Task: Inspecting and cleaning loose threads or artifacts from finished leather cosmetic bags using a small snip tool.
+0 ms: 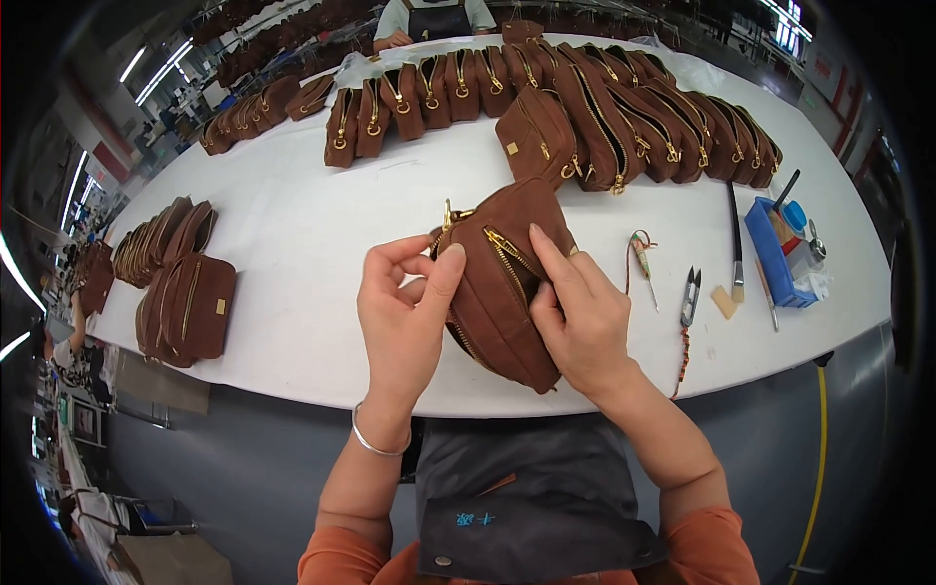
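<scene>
A brown zippered pouch [492, 307] with gold zippers is held tilted over the near edge of the white table, between my two hands. My left hand [405, 312] pinches its left upper edge, thumb on the brown face, close to the gold zipper pull [448, 214]. On the other side, my right hand [585, 317] grips the pouch, index finger stretched along its face beside a short, partly open front zipper [509, 252]. Part of the pouch is hidden behind my right fingers.
Rows of similar brown pouches [429, 88] line the far side, more stacked at left [200, 307]. To the right lie thread snips [690, 297], an awl [642, 258], a brush [737, 253] and a blue bin [770, 253]. Across the table sits a person [434, 19].
</scene>
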Demonstrator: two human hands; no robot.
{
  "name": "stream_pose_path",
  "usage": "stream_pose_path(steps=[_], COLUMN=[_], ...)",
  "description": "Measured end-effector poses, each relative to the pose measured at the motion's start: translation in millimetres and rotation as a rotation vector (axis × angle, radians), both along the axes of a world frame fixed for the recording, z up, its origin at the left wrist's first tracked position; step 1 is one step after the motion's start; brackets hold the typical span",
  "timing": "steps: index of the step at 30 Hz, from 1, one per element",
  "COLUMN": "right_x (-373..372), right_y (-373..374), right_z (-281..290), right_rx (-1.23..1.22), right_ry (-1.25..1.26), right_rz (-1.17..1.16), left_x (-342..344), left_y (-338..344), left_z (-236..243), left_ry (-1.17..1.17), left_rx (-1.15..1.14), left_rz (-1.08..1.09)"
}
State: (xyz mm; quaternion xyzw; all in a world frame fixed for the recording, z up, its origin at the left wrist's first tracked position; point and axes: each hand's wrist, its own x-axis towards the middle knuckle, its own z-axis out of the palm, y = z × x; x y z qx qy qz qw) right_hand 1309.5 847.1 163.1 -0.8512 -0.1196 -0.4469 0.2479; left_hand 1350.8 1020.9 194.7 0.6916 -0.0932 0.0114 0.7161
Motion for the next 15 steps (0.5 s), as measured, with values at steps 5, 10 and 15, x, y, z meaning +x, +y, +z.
stream_pose_path(steps=[5,10,15], right_x=[3,-2,-4], right_y=[13,24,26], right_z=[-7,-8,-12], right_rx=[-0.042,0.010,0.026], right_ry=[-0.032,-0.012,-0.012], right_rz=[0.070,0.128,0.146], left_x=[-5,1,2], left_y=[-6,-4,-4], left_z=[-17,-26,-28], left_ry=[-0.405,-0.455,-0.545], left_rx=[0.230,0.381,0.328], left_rz=[0.087,0.187,0.213])
